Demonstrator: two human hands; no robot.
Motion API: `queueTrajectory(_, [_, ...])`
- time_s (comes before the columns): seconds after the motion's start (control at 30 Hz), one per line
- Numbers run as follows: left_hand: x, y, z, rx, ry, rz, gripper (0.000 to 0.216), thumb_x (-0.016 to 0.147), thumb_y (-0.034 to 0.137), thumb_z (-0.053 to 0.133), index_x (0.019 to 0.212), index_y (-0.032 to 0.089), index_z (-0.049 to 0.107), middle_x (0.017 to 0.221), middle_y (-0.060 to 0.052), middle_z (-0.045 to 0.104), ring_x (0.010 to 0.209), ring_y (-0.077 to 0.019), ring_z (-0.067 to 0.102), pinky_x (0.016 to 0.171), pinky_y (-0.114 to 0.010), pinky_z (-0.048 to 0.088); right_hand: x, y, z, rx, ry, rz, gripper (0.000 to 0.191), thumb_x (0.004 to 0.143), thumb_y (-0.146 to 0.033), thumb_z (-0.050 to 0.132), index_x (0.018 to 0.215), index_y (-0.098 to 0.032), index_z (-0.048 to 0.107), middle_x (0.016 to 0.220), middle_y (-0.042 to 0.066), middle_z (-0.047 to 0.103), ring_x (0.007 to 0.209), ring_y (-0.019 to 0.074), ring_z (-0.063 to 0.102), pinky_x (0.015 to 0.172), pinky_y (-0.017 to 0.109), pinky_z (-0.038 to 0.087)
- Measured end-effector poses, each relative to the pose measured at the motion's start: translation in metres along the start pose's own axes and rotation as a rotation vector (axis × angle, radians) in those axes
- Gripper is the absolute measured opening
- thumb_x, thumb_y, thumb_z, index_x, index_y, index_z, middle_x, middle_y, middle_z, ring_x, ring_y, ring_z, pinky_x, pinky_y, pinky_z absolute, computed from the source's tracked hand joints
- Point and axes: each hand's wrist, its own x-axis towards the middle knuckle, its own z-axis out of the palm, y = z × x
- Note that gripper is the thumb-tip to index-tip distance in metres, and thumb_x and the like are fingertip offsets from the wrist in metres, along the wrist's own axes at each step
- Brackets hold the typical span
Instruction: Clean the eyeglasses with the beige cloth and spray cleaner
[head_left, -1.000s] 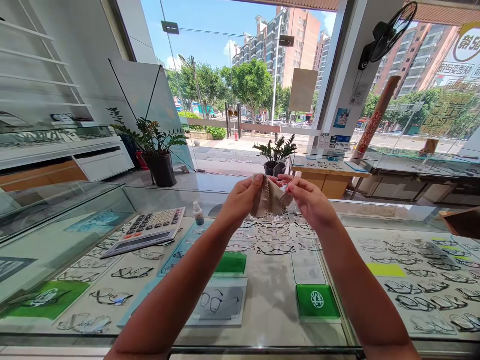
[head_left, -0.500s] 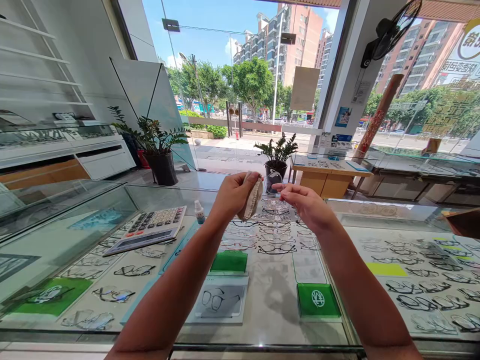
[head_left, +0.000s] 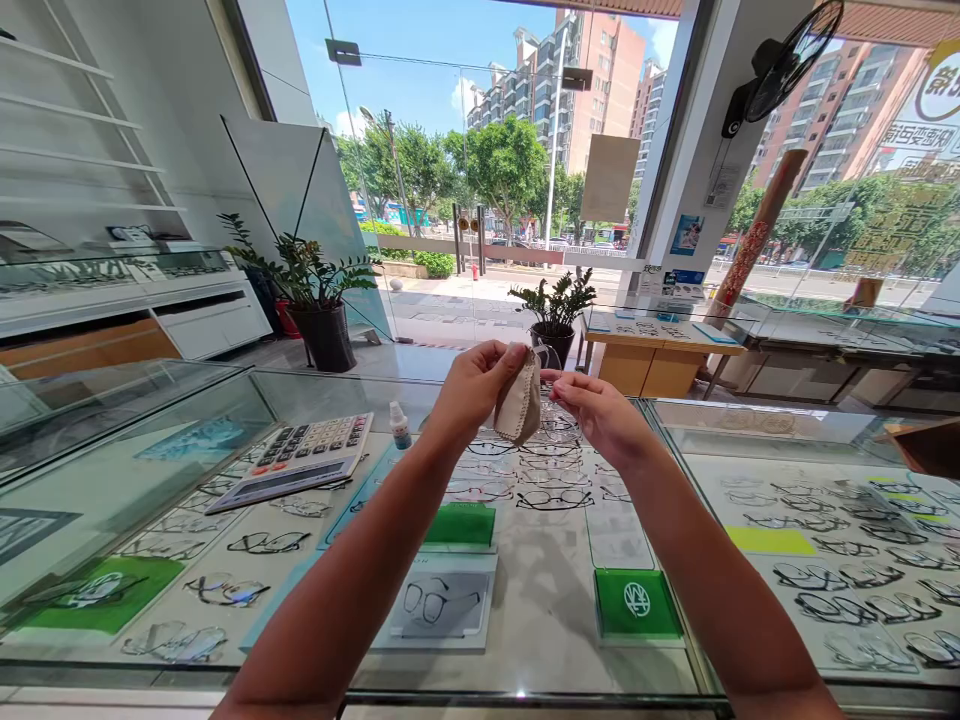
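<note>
Sunlit shop, glass display counter: L hand pinches beige cloth above it, twd far edge; R hand just beside, grip can't tell. Cloth's prob. light, soft; take by hem.

Beyond the white rectangular plastic calculator stands a green leafy plant in a round black pot.
</note>
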Motion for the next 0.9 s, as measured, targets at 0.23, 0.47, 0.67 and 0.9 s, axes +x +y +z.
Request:
queueTrajectory(0.23, [-0.0013,-0.0082,0.0025,-0.047,-0.13,-0.082,0.054,0.074,0.066,0.092,0.08,0.016,0.071,0.073,0.0,0.068,0.061,-0.0094,0.056,0.059,-0.023,0.045,0.0021,0.0014,-0.0032,-0.042,-0.079,0.034,0.03,0.076,-0.051,0.093,0.074,-0.025,0.078,0.083,-0.001,0.07,0.088,0.0191,0.057,0.091,0.037,0.043])
queueTrajectory(0.47, [0.0005,-0.0053,0.0004,-0.199,-0.172,-0.066,0.047,0.071,0.052,0.1,0.089,0.016,0.074,0.08,0.0,0.073,0.067,-0.0092,0.063,0.065,-0.021,0.052,0.0045,-0.0009,-0.007,-0.027,-0.024,0.063,0.033,0.07,-0.05,0.095,0.075,-0.023,0.077,0.085,0.0,0.068,0.088,0.0179,0.055,0.09,0.036,0.04])
queueTrajectory(0.67, [-0.0019,-0.0081,0.0009,-0.201,-0.241,-0.045,0.046,0.075,0.045,0.099,0.099,0.018,0.07,0.086,-0.003,0.078,0.07,-0.0117,0.07,0.066,-0.023,0.057,0.0026,-0.0021,-0.0059,-0.009,-0.044,0.056,0.034,0.07,-0.05,0.096,0.074,-0.023,0.076,0.083,0.0,0.067,0.085,0.0177,0.053,0.085,0.036,0.04])
queueTrajectory(0.9, [-0.0018,-0.0082,0.0001,-0.164,-0.344,-0.018,0.042,0.078,0.035,0.097,0.097,0.019,0.063,0.088,-0.001,0.077,0.071,-0.0119,0.07,0.063,-0.022,0.057,0.0027,-0.0002,-0.0062,0.034,-0.062,0.086,0.033,0.068,-0.048,0.098,0.076,-0.024,0.077,0.084,0.002,0.067,0.088,0.0193,0.056,0.086,0.036,0.043])
